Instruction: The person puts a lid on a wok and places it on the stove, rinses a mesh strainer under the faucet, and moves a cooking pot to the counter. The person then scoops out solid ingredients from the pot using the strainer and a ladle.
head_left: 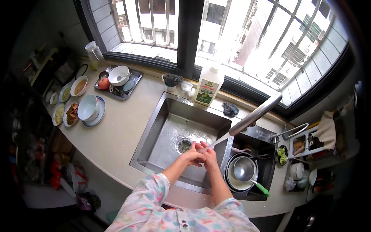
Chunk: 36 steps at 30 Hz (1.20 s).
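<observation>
My left hand [192, 156] and my right hand [209, 156] meet over the large steel sink basin [154, 131], in the water stream [218, 142] from the tap [256, 114]. The fingers of both hands are loosely bent and apart, touching one another. No object shows in either hand, though the space between the palms is partly hidden. Just beyond my left fingertips is the round drain [184, 145], with wet, splashed metal around it. Floral sleeves cover both arms to about the elbow.
The smaller basin on the right holds stacked bowls and a saucepan [244, 169] with a green handle [262, 189]. A large white bottle [209, 86] and a dark scourer [230, 109] sit behind the sink. On the left stand a metal tray [133, 86], a white bowl [88, 107] and several food dishes.
</observation>
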Each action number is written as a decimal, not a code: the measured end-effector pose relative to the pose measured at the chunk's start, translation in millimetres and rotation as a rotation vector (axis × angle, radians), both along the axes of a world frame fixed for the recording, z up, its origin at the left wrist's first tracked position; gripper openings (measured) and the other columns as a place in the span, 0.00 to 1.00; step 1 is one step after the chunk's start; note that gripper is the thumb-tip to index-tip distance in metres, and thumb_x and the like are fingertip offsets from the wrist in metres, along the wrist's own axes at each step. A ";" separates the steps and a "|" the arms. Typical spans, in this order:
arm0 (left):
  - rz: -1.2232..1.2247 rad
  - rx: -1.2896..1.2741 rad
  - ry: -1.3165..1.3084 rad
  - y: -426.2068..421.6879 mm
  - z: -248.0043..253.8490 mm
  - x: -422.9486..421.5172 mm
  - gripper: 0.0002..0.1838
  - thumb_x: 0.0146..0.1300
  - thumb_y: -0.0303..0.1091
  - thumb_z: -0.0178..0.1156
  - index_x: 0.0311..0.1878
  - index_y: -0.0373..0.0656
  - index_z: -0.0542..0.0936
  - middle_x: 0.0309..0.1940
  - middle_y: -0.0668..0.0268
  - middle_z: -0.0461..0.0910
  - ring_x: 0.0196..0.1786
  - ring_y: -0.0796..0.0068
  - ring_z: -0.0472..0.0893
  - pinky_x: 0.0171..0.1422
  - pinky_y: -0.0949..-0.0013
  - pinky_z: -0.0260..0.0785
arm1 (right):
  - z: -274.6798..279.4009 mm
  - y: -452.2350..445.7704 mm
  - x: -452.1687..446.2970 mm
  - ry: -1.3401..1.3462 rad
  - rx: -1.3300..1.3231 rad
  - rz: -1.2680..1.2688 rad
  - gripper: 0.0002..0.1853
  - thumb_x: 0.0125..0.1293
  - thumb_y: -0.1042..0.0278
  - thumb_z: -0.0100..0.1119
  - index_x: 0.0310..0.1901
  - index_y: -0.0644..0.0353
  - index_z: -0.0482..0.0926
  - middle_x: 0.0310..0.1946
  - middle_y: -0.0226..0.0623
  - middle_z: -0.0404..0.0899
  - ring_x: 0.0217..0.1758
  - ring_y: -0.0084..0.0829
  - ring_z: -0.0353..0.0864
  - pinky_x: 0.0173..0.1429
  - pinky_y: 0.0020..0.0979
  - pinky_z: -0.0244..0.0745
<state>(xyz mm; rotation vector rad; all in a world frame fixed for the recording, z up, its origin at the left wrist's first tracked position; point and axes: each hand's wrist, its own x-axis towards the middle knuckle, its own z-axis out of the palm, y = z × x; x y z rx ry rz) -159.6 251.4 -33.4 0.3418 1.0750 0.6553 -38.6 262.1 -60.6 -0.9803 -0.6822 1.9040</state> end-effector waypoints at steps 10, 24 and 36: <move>-0.266 0.166 0.152 -30.2 -24.1 33.4 0.17 0.33 0.20 0.57 0.31 0.45 0.70 0.13 0.69 0.68 0.13 0.80 0.68 0.15 0.76 0.59 | -17.6 -11.7 15.7 -0.143 -0.123 0.025 0.13 0.65 0.71 0.48 0.50 0.62 0.71 0.20 0.25 0.69 0.14 0.13 0.61 0.17 0.14 0.57; -0.400 0.483 1.098 -67.4 -19.5 45.2 0.18 0.58 0.44 0.46 0.39 0.36 0.71 0.35 0.45 0.78 0.42 0.44 0.76 0.47 0.50 0.68 | -34.8 -24.1 -3.6 -1.036 0.227 -0.081 0.10 0.62 0.66 0.46 0.37 0.61 0.77 0.23 0.46 0.77 0.27 0.40 0.77 0.34 0.38 0.70; 0.321 0.467 1.142 -66.5 63.4 -130.9 0.17 0.53 0.39 0.62 0.44 0.44 0.72 0.43 0.55 0.75 0.45 0.59 0.77 0.46 0.64 0.68 | 39.6 71.2 93.2 -1.119 0.761 -0.403 0.09 0.58 0.75 0.53 0.41 0.66 0.74 0.36 0.38 0.73 0.39 0.32 0.73 0.46 0.30 0.67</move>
